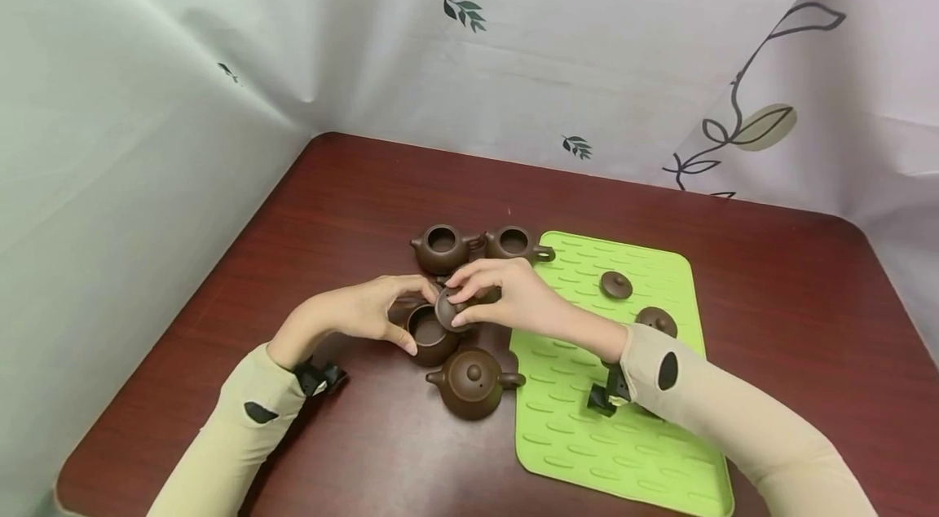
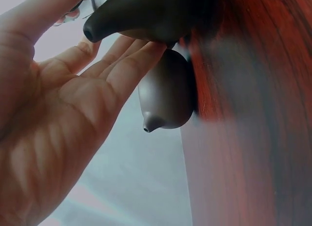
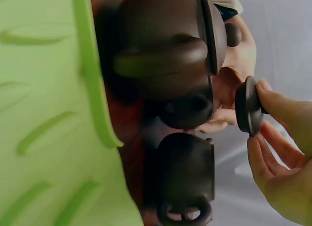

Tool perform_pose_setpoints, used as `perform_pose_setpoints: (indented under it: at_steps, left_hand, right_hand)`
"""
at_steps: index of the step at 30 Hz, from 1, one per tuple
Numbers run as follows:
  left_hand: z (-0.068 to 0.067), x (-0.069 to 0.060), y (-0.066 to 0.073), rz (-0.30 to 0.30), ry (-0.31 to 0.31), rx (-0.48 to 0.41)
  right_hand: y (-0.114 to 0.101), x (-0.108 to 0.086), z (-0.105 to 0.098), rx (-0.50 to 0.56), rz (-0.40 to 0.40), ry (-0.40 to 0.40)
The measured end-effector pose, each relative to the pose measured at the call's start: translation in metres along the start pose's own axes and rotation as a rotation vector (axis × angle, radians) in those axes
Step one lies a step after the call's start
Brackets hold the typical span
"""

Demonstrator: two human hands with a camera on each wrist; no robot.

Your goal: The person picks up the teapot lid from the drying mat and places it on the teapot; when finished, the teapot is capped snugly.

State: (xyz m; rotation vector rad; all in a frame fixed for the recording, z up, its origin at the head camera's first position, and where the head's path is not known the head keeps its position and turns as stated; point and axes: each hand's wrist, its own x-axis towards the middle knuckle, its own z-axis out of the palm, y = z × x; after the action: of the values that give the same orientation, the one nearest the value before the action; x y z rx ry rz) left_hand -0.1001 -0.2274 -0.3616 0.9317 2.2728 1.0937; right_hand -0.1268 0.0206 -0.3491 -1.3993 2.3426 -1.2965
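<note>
My right hand [image 1: 524,297] pinches a small brown teapot lid [image 1: 446,311] between thumb and fingers. The lid is tilted, just above the right side of an uncovered brown teapot [image 1: 433,350]. Around that teapot, my left hand [image 1: 367,309] holds with its thumb on the near side and fingers on the far side. In the left wrist view the pot's spout [image 2: 105,23] points toward the palm. Nearer me stands a teapot with its lid on [image 1: 469,395]. In the right wrist view the held lid [image 3: 249,106] is apart from the pots.
Two uncovered teapots, one left [image 1: 440,254] and one right [image 1: 511,242], stand behind the hands. On the green mat [image 1: 572,427] lie a lid [image 1: 616,285] and another lid [image 1: 656,321]; a dark thing is mostly hidden under my right sleeve. Pale curtains surround the reddish table [image 1: 367,452].
</note>
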Motion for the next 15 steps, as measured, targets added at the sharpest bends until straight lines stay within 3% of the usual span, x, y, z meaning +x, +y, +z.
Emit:
perform_pose_setpoints:
  at_steps: [3,10,15]
  left_hand:
    - [-0.001,0.0,0.001,-0.016,0.011,0.003]
    - [0.001,0.0,0.004,-0.052,0.046,0.159]
    - [0.0,0.0,0.003,-0.061,0.043,0.142]
  right_hand:
    - [-0.001,0.006,0.005,-0.002,-0.035,-0.015]
    - [0.0,0.011,0.02,0.023,-0.026,-0.042]
    - [-0.002,0.013,0.027,0.03,-0.018,-0.051]
